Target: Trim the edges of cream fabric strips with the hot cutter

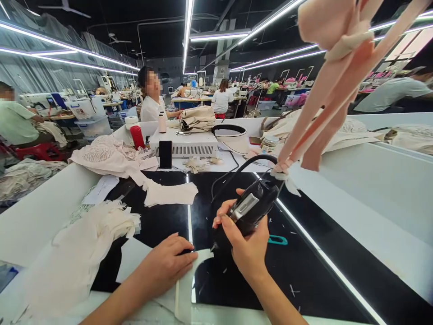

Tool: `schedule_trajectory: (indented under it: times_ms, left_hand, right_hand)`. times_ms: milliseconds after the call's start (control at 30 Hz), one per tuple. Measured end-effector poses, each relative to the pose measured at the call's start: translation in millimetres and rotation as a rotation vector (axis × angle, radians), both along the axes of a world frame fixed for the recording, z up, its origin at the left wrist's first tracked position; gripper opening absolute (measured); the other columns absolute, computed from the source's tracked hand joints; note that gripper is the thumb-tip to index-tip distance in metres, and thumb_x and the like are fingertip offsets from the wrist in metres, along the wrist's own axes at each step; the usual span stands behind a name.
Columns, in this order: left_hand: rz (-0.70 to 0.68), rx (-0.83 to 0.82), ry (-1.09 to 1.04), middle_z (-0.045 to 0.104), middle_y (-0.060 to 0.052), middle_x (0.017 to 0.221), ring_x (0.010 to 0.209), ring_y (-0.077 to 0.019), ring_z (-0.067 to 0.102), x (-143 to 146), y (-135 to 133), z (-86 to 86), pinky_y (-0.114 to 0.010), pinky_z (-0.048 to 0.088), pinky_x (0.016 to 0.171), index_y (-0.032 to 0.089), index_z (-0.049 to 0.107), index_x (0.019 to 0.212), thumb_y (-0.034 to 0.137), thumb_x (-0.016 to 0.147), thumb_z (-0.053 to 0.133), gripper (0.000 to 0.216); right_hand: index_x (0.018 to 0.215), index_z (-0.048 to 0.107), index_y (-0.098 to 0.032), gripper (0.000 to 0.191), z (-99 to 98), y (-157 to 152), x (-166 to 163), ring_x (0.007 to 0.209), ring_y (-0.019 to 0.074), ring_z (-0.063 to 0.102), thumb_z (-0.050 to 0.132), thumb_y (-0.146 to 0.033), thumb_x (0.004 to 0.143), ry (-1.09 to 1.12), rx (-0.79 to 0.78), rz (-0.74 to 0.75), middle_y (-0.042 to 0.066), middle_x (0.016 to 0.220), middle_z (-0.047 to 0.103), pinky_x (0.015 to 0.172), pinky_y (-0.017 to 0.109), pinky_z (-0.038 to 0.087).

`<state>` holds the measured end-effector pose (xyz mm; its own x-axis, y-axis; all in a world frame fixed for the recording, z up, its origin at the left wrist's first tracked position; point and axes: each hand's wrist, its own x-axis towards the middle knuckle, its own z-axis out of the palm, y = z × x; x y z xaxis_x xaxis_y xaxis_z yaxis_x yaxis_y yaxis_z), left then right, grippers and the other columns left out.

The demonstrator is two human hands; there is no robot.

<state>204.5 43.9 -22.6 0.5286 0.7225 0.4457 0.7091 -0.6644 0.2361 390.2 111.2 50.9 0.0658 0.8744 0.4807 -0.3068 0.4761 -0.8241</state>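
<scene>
My right hand [241, 239] grips a black corded handheld power tool [255, 205] with a silver plate on its side. Its small pointed metal tip reaches down to the edge of a pale cloth piece [181, 295]. Peach fabric strips [324, 95], tied to the tool's rear end, run up out of view. Flat on the pale cloth lies my left hand [165, 262], its fingers stretched out just left of the tip. The exact kind of tool cannot be made out.
The tabletop is glossy black [169, 221], with small cloth scraps and a teal-handled item [278, 240]. Cream fabric pieces [77, 248] pile up at left, a beige strip [171, 193] ahead. Behind stand a phone [165, 154] and a white box [189, 145]. Other people sit beyond.
</scene>
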Motion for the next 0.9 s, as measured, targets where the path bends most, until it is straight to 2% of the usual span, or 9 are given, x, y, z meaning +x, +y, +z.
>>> schedule_trajectory:
  times_ms: [333, 600, 900]
  left_hand:
    - [0.004, -0.016, 0.000, 0.070, -0.009, 0.111, 0.104, -0.0231, 0.069, 1, -1, 0.9, -0.053, 0.057, 0.103, 0.018, 0.066, 0.119, 0.017, 0.103, 0.054, 0.021]
    - [0.004, -0.013, 0.004, 0.069, -0.009, 0.112, 0.103, -0.0224, 0.068, 0, -1, 1.5, -0.052, 0.057, 0.103, 0.018, 0.065, 0.121, 0.017, 0.104, 0.052, 0.022]
    - [0.009, -0.035, -0.015, 0.067, -0.008, 0.115, 0.106, -0.0237, 0.065, -2, -1, -5.6, -0.054, 0.055, 0.106, 0.020, 0.065, 0.122, 0.018, 0.104, 0.051, 0.023]
  right_hand:
    - [0.112, 0.053, -0.029, 0.035, -4.6, 1, -16, 0.055, 0.0093, 0.061, 0.074, -0.018, 0.085, 0.007, 0.024, 0.089, -0.008, 0.077, 0.066, 0.054, 0.023, 0.055]
    - [0.112, 0.053, -0.029, 0.034, -5.7, 0, -18, 0.055, 0.0090, 0.062, 0.072, -0.018, 0.086, -0.001, 0.029, 0.070, -0.008, 0.080, 0.066, 0.052, 0.022, 0.055]
    - [0.119, 0.053, -0.031, 0.039, -7.4, 4, -4, 0.059, 0.0097, 0.062, 0.074, -0.022, 0.088, -0.014, 0.005, 0.017, -0.007, 0.083, 0.066, 0.057, 0.024, 0.057]
